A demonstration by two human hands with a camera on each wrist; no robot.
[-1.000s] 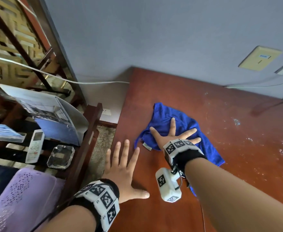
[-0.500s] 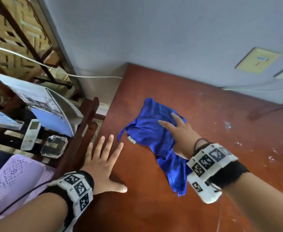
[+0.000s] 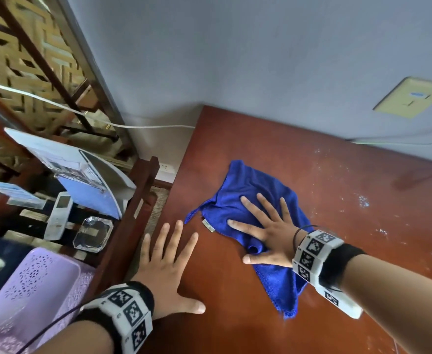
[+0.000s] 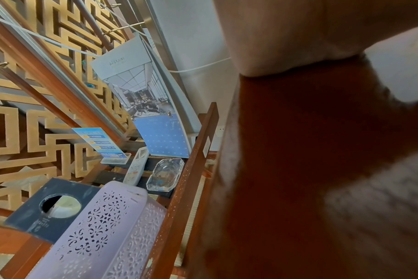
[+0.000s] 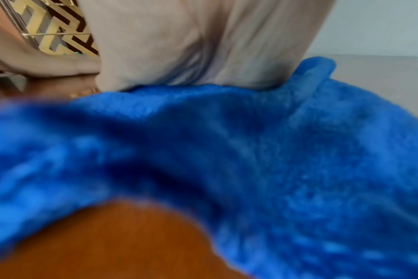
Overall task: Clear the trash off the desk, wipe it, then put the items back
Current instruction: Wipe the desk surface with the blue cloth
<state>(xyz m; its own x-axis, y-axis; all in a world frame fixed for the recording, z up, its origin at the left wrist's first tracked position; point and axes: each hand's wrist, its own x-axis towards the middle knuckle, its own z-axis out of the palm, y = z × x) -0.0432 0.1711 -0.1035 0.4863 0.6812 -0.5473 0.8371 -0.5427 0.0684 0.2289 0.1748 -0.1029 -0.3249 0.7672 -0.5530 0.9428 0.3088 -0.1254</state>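
Both hands lie flat on the red-brown desk (image 3: 235, 149) with fingers spread. On the left, beside the desk, a lavender perforated basket (image 3: 31, 284) sits nearest the camera; beyond it are a clear glass ashtray (image 3: 92, 233), a white remote control (image 3: 57, 215) and an upright desk calendar (image 3: 82, 172) with a blue lower page. The left wrist view also shows a dark tissue box (image 4: 48, 209) beside the basket and a small blue sign in a clear stand (image 4: 100, 143). The left hand (image 3: 169, 267) rests palm down by the desk's left edge, fingers straight, holding nothing. Just to its right, the right hand (image 3: 268, 233) presses, fingers splayed and straight, on a crumpled blue cloth (image 3: 248, 185) lying on the desk. Pale smudges mark the desk further right, and a beige wall plate (image 3: 411, 98) sits on the grey wall.
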